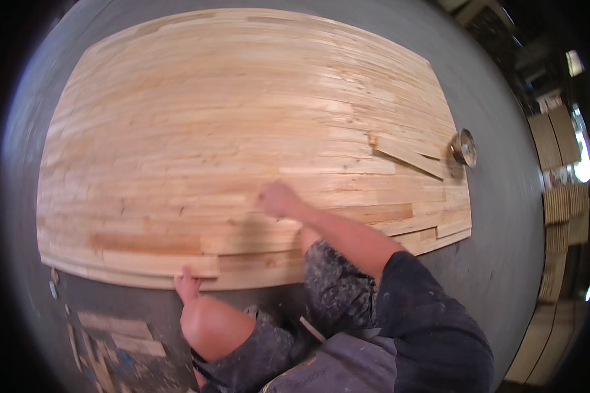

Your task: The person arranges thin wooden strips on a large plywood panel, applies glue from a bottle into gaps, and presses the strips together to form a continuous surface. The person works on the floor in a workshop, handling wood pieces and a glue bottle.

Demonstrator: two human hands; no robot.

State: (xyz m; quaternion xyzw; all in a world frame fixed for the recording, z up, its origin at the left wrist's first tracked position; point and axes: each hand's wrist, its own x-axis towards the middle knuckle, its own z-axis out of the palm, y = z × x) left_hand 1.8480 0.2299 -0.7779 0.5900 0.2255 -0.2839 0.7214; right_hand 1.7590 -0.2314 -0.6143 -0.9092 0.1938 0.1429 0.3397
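A wide panel of pale wooden strips [242,118] lies in front of me. Along its near edge, my left hand [187,285] grips a wooden strip [144,264] close to its right end, one digit stretched over the top and the others partly hidden. My right hand [279,199] is closed above the panel, right of the left hand and smeared by motion. Whatever it may hold is too blurred to make out. Beside the strip's end runs a step in the near edge, where a lower strip [262,261] shows.
A metal bowl [464,148] stands at the panel's right edge, with loose wood pieces [410,159] nearby. Wood offcuts [128,331] and debris litter the grey floor [505,190] at lower left. Stacked boards [556,139] line the right side. My knees are close to the near edge.
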